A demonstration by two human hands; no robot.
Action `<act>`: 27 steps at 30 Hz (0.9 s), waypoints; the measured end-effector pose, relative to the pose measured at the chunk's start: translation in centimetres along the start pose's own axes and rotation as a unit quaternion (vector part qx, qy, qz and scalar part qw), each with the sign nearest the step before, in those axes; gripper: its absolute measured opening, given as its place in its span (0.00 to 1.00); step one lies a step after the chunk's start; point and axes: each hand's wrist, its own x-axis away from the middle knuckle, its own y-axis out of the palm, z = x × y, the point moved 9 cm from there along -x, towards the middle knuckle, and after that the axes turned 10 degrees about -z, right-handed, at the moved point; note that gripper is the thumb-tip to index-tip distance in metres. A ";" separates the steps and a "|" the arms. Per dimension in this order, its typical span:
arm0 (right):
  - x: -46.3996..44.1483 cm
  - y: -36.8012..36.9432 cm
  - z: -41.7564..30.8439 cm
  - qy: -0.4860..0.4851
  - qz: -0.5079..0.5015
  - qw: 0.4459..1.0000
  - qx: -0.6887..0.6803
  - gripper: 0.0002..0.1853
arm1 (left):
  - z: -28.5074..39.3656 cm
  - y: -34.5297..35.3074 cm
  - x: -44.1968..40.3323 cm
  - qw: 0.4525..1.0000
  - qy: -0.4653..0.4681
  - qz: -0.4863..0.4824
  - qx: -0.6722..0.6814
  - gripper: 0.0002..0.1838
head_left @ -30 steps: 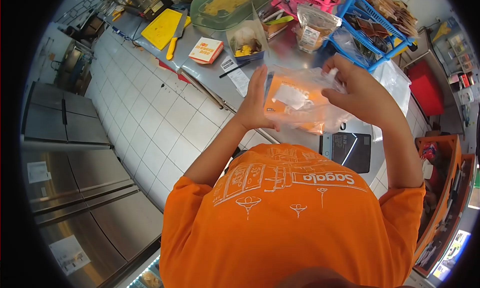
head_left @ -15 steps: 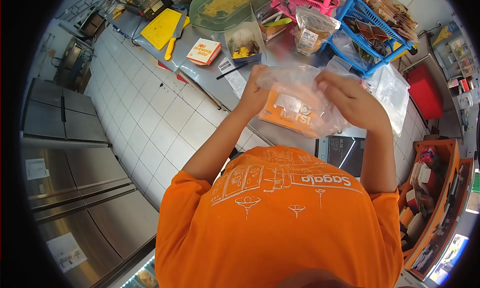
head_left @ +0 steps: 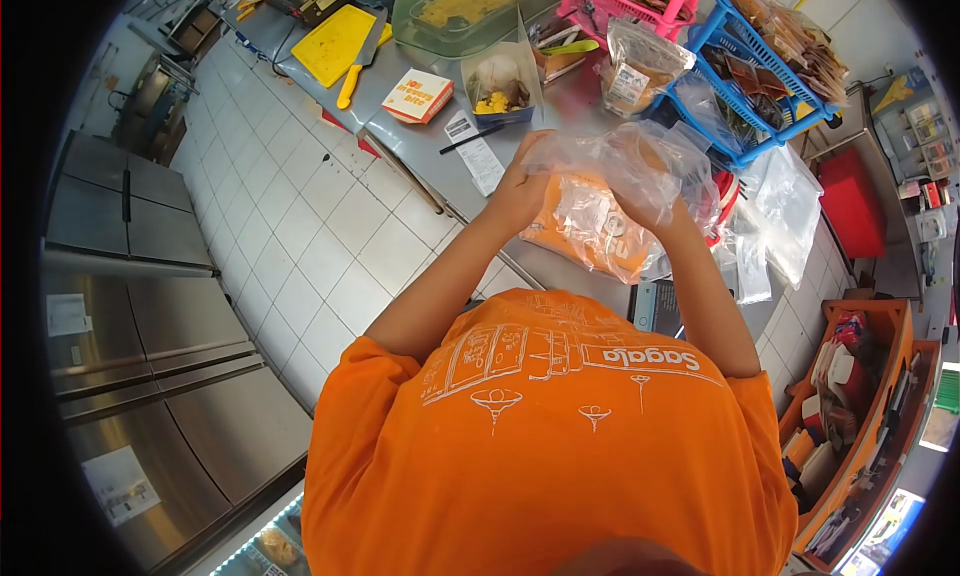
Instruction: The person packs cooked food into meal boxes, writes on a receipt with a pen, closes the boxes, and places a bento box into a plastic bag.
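Note:
An orange box (head_left: 575,226) sits inside a clear plastic bag (head_left: 600,156) on the metal counter, close to my body. My left hand (head_left: 522,184) is closed on the bag's edge at the box's upper left. Over the box, my right hand (head_left: 650,181) is partly inside or behind the bag's clear film, and its fingers are blurred by the plastic. Right of the bag lie more clear plastic sheets (head_left: 770,221). A dark tablet (head_left: 655,306) is partly covered by my right forearm.
Beyond the hands are a white and orange box (head_left: 417,96), an open food box (head_left: 497,88), a receipt (head_left: 475,154) with a black pen, a knife (head_left: 360,61) on a yellow board (head_left: 335,44), a green tub (head_left: 470,11), a pink basket (head_left: 640,4) and a blue basket (head_left: 750,76).
My left hand went from spread beside the box to closed on the bag. My right hand moved left over the box, under the film. The bag's opening now spreads above the box.

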 end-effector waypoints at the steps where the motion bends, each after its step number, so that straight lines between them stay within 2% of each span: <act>1: -0.4 -0.7 -0.7 0.020 -0.008 1.000 0.010 0.22 | -0.4 -0.1 0.0 1.000 0.001 0.003 -0.006 0.16; 3: -0.6 -1.1 -0.7 0.041 -0.013 0.996 -0.077 0.20 | -0.3 -0.2 -0.1 1.000 0.007 0.008 -0.002 0.16; 5: -0.7 -0.6 -1.0 0.004 -0.014 0.998 -0.054 0.18 | 0.2 -0.1 0.0 1.000 0.015 0.014 0.018 0.16; 7: -0.4 1.1 -1.7 -0.087 -0.006 0.993 0.075 0.17 | 1.3 0.0 0.0 1.000 0.023 0.015 -0.005 0.16; 11: 0.6 3.9 -1.4 -0.009 -0.118 0.993 0.024 0.19 | 0.9 0.2 0.1 0.999 0.025 0.001 -0.036 0.16; 12: 0.6 5.3 -0.3 -0.002 -0.128 0.992 0.021 0.21 | 0.8 0.4 0.0 0.997 0.024 -0.022 -0.066 0.18; 14: 1.0 6.5 1.2 0.026 -0.111 0.961 -0.253 0.22 | 1.0 0.8 0.0 0.990 0.020 -0.067 -0.126 0.26; 15: 1.6 6.8 1.6 0.046 -0.077 0.858 -0.505 0.21 | 1.6 0.6 0.0 0.989 0.027 -0.051 -0.135 0.26; 17: 1.8 7.4 1.3 0.074 -0.070 0.723 -0.684 0.22 | 2.7 0.5 0.3 0.987 0.041 -0.021 -0.154 0.27; 19: 1.1 5.9 -1.0 0.094 -0.132 0.779 -0.605 0.24 | 2.2 -0.1 0.6 0.988 0.034 -0.004 -0.148 0.30; 20: 1.1 7.4 0.5 0.095 -0.159 0.804 -0.565 0.24 | 1.9 -0.4 0.7 0.989 0.031 0.004 -0.145 0.32; 22: 1.1 14.3 8.0 0.060 -0.161 0.885 -0.433 0.24 | 1.5 -0.5 0.9 0.991 0.032 -0.004 -0.134 0.35; 24: 2.4 20.4 14.6 0.025 -0.108 0.946 -0.306 0.24 | 1.1 -0.8 1.2 0.991 0.028 -0.011 -0.129 0.37; 26: 3.8 21.4 15.5 0.142 -0.166 0.894 -0.390 0.23 | 0.3 -0.8 1.6 0.992 0.017 -0.016 -0.126 0.39; 27: 3.7 18.1 13.2 0.169 -0.186 0.904 -0.345 0.22 | -0.6 -0.7 1.8 0.993 0.010 -0.019 -0.118 0.40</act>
